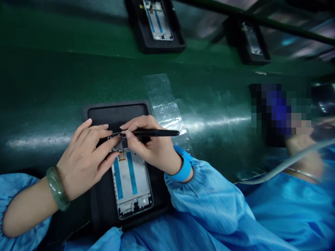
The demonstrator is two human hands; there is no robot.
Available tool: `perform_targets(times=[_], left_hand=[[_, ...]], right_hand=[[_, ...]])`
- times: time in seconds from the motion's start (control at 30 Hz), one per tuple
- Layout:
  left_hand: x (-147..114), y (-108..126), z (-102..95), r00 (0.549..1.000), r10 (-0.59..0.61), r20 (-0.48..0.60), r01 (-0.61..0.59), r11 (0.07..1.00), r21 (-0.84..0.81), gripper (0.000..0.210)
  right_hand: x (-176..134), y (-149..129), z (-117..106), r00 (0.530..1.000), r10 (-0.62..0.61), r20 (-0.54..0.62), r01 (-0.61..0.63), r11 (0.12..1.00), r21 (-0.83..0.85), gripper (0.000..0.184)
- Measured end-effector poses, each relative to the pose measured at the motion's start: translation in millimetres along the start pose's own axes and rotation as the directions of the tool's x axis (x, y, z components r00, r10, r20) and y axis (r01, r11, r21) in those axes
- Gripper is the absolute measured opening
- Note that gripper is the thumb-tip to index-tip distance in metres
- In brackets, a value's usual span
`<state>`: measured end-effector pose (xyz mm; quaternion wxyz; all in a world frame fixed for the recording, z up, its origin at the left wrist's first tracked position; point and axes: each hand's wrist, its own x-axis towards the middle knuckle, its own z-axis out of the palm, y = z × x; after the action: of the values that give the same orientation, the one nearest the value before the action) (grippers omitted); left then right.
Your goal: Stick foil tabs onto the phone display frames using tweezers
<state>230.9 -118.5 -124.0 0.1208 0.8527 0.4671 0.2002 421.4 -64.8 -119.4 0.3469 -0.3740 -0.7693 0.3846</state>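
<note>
A phone frame (133, 181) with two blue strips and a small orange-brown flex part (121, 156) lies in a black foam tray (117, 111). My left hand (85, 153), a green bangle at its wrist, rests with fingers spread over the frame's upper left edge. Slim black tweezers (159, 132) are pinched in my right hand (154, 146), lying nearly level, their tip pointing left to the frame's top end. The tip sits close to my left fingertips, which partly cover that end. What the tip touches is too small to tell.
A clear plastic strip (164, 97) lies on the green bench (52, 80) beyond my right hand. Farther back stand two black trays (162, 48) (255, 59) holding phone frames. On the right are a co-worker's hand (305, 150) and a pale cable (285, 162).
</note>
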Motion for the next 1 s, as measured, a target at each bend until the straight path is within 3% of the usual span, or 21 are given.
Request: perform_targets(times=[0.27,1.0], left_hand=[[-1.1,-0.9,1.3,1.0,0.004,-0.021,-0.004,1.0,-0.021,0.029],[-0.3,2.0,2.8,0.999,0.003,-0.034,-0.004,0.999,-0.049,0.023]], right_hand=[[-1.7,-1.4,0.7,0.987,-0.158,-0.01,0.157,0.985,-0.075,0.018],[-5.0,-2.7,-1.1,0.99,-0.138,-0.004,0.137,0.987,-0.089,0.016]])
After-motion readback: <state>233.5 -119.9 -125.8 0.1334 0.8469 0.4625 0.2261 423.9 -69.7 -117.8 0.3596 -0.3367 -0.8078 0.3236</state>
